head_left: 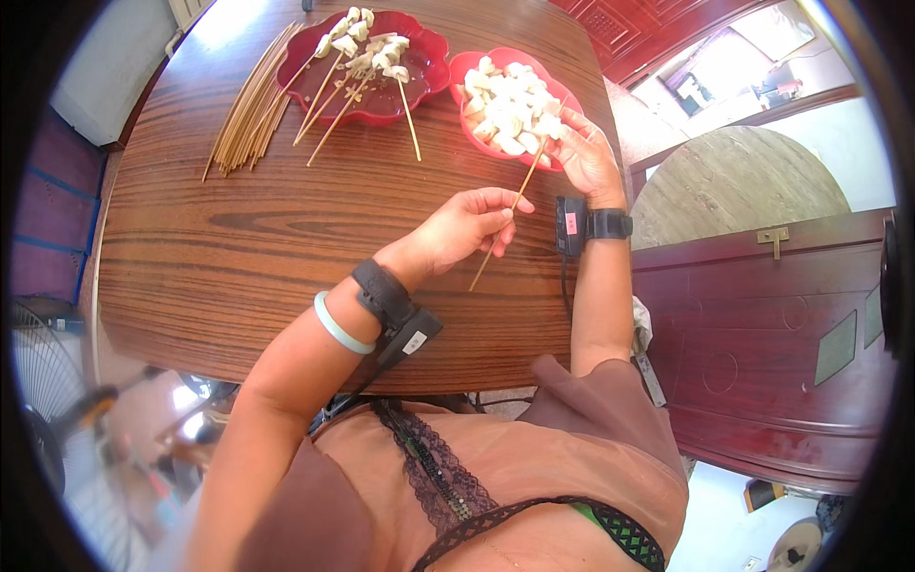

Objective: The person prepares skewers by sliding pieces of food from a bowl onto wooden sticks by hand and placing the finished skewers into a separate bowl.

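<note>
A thin wooden skewer (pixel 498 237) slants up from my left hand (pixel 467 227), whose thumb and fingers pinch it near the middle. At its upper end my right hand (pixel 586 157) closes its fingers on a white food chunk (pixel 548 125), over the rim of a red bowl (pixel 459 69). The bowl holds a heap of white chunks (pixel 503 98); their exact kind is unclear. Left of it, a dark red scalloped dish (pixel 434 76) carries several loaded skewers (pixel 355 59), their bare ends sticking out over the near rim.
A bundle of bare skewers (pixel 250 119) lies on the wooden table (pixel 315 248) left of the dish. Both wrists wear black straps with small boxes and cables. A fan (pixel 48 381) stands at the lower left, and a dark red wooden panel (pixel 753 334) lies to the right.
</note>
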Available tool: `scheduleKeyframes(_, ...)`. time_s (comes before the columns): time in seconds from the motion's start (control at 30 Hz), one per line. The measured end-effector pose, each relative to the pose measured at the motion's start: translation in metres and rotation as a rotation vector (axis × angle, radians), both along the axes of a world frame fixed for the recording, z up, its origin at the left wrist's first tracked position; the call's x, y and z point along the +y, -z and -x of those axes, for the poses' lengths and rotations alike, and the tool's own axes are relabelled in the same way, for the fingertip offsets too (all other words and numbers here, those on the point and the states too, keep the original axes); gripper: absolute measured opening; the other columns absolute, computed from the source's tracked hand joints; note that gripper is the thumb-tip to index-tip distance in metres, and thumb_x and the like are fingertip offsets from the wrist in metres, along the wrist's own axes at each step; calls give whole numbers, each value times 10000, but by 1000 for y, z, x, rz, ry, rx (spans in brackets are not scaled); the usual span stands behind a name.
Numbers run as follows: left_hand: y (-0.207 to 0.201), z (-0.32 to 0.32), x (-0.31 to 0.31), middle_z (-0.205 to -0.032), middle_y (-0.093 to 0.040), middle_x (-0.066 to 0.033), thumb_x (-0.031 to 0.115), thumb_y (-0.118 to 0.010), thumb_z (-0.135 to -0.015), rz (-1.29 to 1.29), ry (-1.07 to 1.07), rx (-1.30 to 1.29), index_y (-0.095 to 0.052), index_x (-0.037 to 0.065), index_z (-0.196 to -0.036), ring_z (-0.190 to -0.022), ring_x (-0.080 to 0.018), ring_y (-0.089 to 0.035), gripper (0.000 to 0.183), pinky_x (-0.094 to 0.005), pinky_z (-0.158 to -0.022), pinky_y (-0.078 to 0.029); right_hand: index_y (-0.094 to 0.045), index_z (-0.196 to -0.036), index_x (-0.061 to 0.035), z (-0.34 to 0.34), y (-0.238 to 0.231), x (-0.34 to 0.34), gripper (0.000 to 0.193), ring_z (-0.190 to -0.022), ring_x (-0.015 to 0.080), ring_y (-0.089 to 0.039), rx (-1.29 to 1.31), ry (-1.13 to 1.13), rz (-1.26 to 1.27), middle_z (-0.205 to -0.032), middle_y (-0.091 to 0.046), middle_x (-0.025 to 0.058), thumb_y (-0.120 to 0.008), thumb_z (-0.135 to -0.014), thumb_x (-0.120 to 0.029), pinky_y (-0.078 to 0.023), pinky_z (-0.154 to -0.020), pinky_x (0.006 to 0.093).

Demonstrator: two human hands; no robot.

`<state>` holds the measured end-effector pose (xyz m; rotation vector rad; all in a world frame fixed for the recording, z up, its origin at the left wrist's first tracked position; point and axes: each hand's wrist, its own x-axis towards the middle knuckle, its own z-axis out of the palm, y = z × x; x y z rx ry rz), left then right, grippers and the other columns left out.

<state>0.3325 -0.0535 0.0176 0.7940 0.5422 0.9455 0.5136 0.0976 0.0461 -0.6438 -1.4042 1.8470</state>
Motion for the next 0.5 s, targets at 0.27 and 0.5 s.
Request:
scheduleKeyframes(0.27,2,1,1,-664,-502,14,103,-420,-890,-18,-17,13,-522,65,-1078,-576,-72,-461,217,-178,-536,-350,-469,-1158,46,10,-12,-15,409,-883,138,-556,-193,-44,-89,-1093,-544,100,-589,-790,-88,-459,-756,251)
scheduleKeyframes(0.5,1,1,1,-680,-518,13,105,-429,-888,-15,-4,30,-526,65,-1076,-579,-73,-486,215,-173,-530,-354,-539,-1095,20,7,-12,-13,363,-805,100,-554,-329,-158,-219,-990,-584,64,-620,-755,-81,-411,-653,205)
